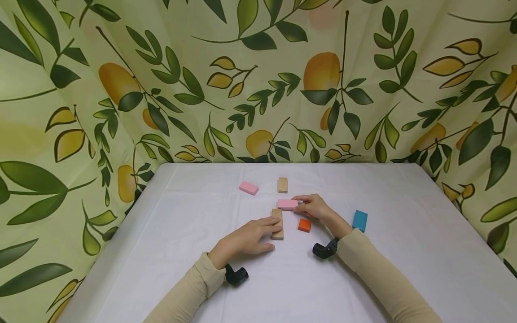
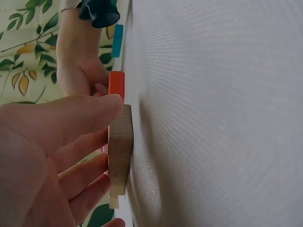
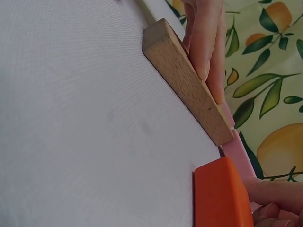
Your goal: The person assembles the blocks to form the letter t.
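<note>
In the head view, a long plain wooden block [image 1: 278, 234] lies flat with its length pointing away from me. My left hand [image 1: 248, 236] rests its extended fingertips on the top of this block, and the thumb stands apart to the near side. Just beyond the block's far end, my right hand [image 1: 317, 207] pinches the right end of a pink block [image 1: 286, 204] between thumb and fingers. The right wrist view shows that pink block [image 3: 239, 153] close by the wooden block's end [image 3: 189, 87]. A small orange-red block [image 1: 304, 225] lies between my hands, nearer the right one.
Farther back lie a second pink block [image 1: 248, 188] and a short wooden block [image 1: 282, 185]. A blue block [image 1: 360, 220] sits right of my right forearm. Everything is on a white-covered table [image 1: 181, 202], with a leaf-and-fruit patterned curtain [image 1: 282, 134] behind its far edge.
</note>
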